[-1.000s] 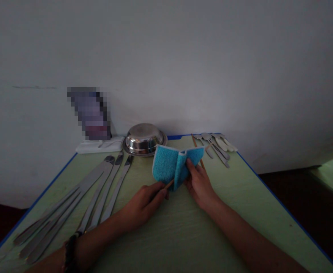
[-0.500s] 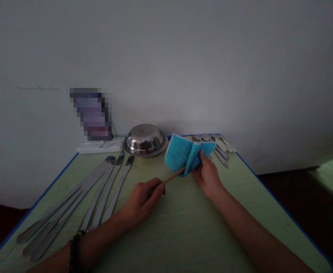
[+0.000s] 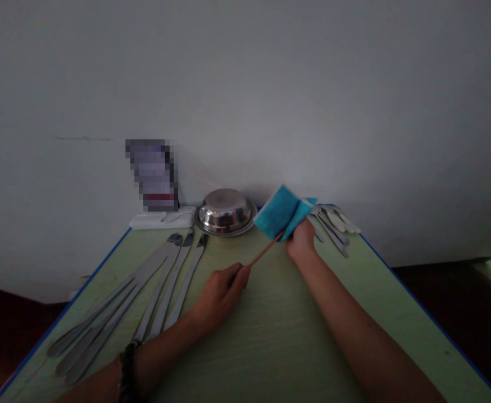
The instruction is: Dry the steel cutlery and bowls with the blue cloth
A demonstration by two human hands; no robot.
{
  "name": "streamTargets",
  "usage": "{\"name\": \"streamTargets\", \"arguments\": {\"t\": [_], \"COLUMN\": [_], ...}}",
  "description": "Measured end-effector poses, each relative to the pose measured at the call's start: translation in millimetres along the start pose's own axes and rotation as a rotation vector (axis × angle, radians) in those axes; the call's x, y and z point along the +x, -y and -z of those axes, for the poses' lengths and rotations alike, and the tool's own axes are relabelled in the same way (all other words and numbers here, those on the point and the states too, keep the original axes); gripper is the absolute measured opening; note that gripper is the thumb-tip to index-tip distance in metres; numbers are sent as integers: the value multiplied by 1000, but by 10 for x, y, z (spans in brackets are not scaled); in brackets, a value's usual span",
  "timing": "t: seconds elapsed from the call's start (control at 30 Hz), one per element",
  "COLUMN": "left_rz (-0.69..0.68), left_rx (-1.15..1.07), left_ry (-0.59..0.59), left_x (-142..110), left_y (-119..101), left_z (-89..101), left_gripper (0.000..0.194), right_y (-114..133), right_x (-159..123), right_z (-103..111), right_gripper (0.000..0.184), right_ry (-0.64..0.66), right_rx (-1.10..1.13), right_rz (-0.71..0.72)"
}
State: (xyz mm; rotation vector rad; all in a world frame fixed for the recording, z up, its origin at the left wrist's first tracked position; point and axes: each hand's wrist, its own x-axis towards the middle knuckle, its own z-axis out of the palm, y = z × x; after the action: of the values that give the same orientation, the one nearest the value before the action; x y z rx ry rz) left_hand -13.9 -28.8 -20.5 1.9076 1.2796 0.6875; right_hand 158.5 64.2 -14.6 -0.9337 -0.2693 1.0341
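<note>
My left hand (image 3: 224, 294) is closed round one end of a thin wooden stick (image 3: 265, 252), which looks like a chopstick. The stick slants up to the right, and its far end disappears into a folded blue cloth (image 3: 277, 211) with a pale edge. Gripping that cloth round the stick is my right hand (image 3: 302, 240), its fingers mostly hidden by the fabric. Both hands are above the middle of the green table (image 3: 262, 341).
Several long table knives (image 3: 115, 302) lie at the left. At the back stand an upturned metal bowl (image 3: 226, 210) and a blurred-out phone-like screen (image 3: 155, 176) on a white base (image 3: 163, 218). Forks and spoons (image 3: 331, 229) and white-handled pieces (image 3: 344, 219) lie back right, before the wall.
My right hand and the cloth have moved away along the stick, toward its far end, baring more of it. The cloth has tilted. The whole view has shifted slightly.
</note>
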Motion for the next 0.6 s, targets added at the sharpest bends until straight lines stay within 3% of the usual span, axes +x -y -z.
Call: {"name": "streamTargets", "arguments": {"t": [0.17,0.37,0.6], "left_rz": [-18,-16,-90], "left_rx": [37,111,165], "left_ry": [25,-6,25], "left_x": [2,-1,2], "left_y": [5,-12,7], "left_z": [1,0,-3], "left_gripper": [36,36,34], "right_y": [-84,-353,-205], "right_x": [-36,-309,-147], "right_z": [38,-21,-8], "right_gripper": [11,19,17], "right_ry": [-32,62,59], "right_rx": [-5,-15,13], "right_rz": [27,-37,6]}}
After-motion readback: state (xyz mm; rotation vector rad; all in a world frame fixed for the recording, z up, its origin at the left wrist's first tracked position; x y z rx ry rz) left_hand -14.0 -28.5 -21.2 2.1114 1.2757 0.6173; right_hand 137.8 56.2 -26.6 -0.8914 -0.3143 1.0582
